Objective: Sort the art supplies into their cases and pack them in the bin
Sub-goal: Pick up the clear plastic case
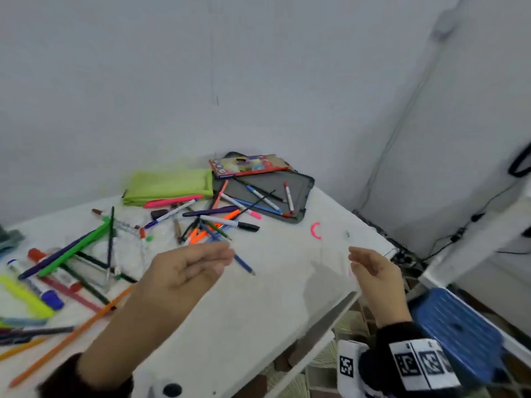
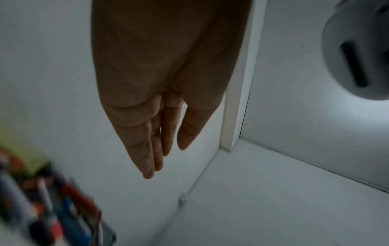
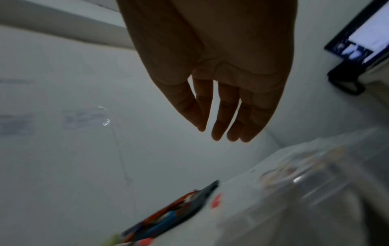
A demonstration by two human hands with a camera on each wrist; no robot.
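Pens, markers and pencils (image 1: 212,222) lie scattered over the white table (image 1: 258,311). At the back lie a lime green pouch (image 1: 169,185), an open grey case (image 1: 275,196) with several markers on it, and a red pencil box (image 1: 248,165). My left hand (image 1: 195,265) hovers over the table's middle, fingers straight and empty; the left wrist view shows its fingers (image 2: 151,146) together, holding nothing. A blue pencil (image 1: 244,264) lies just beyond its fingertips. My right hand (image 1: 370,268) hangs relaxed and empty near the table's right edge, fingers (image 3: 223,116) loosely extended.
A small pink C-shaped piece (image 1: 315,230) lies on the table right of the pile. A blue ribbed lid or stool (image 1: 457,328) sits below the table's right edge. Walls close the back and right. More markers and glue sticks (image 1: 43,282) crowd the left side.
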